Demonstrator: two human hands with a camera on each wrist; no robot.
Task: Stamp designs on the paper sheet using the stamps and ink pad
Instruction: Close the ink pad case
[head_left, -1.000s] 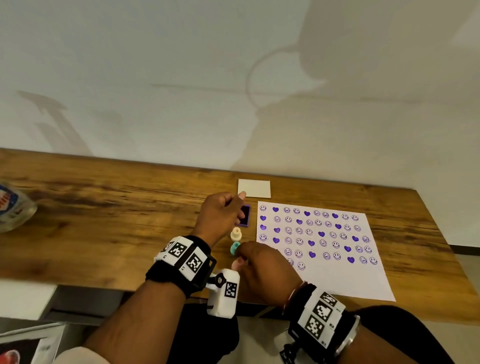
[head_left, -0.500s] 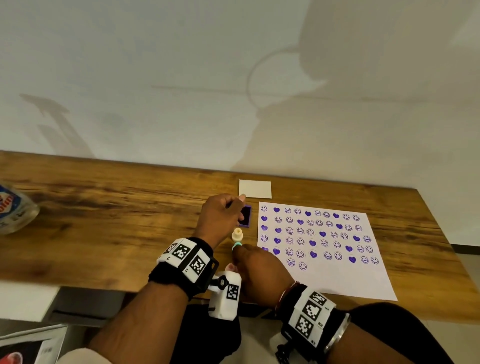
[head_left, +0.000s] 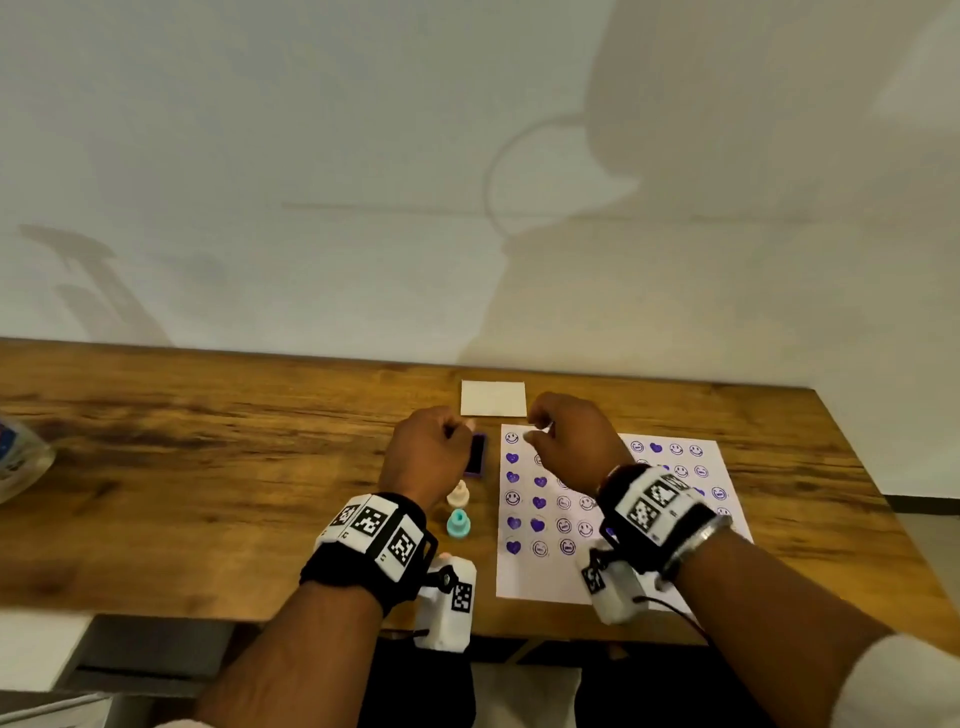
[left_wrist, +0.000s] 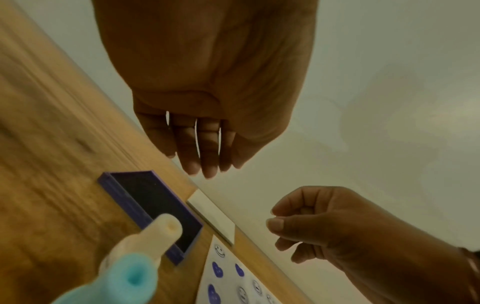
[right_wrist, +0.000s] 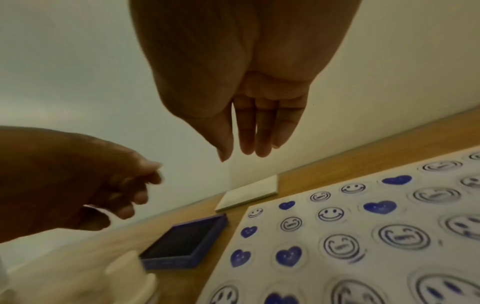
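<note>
Both hands hang empty over the table: the left hand (head_left: 423, 457) loosely curled beside the ink pad (head_left: 475, 455), the right hand (head_left: 569, 447) relaxed above the paper sheet (head_left: 670, 519).

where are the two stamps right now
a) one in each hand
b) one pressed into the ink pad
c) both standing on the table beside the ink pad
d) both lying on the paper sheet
c) The cream stamp and teal stamp stand upright on the table, just nearer than the ink pad, left of the paper sheet; neither hand holds one.
</note>
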